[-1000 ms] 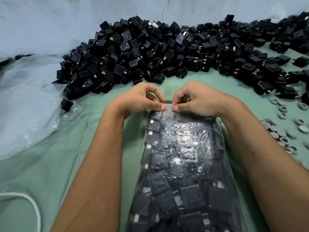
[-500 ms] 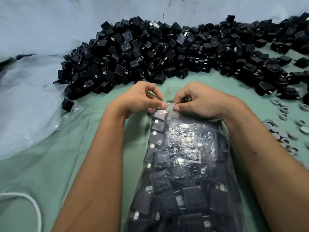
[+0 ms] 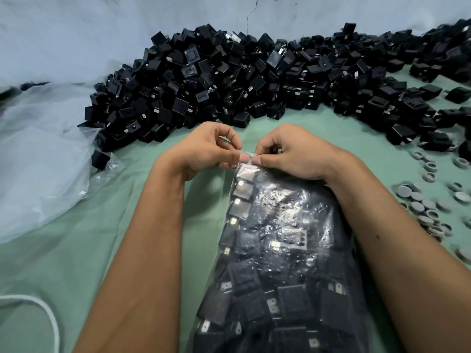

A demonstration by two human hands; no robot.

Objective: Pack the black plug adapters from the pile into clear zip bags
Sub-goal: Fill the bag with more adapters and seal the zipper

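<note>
Filled zip bag (image 3: 280,250) lies on the worktop (image 3: 76,250) between the forearms. Left hand (image 3: 204,151) and right hand (image 3: 293,154) pinch its mouth together. Film likely slippery, load heavy; grip the seal strip.

Left hand (image 3: 204,151), right hand (image 3: 293,151) pinching filled zip bag (image 3: 280,250), apparently its seal

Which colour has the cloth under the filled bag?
The cloth is pale green, seen in the head view.
</note>
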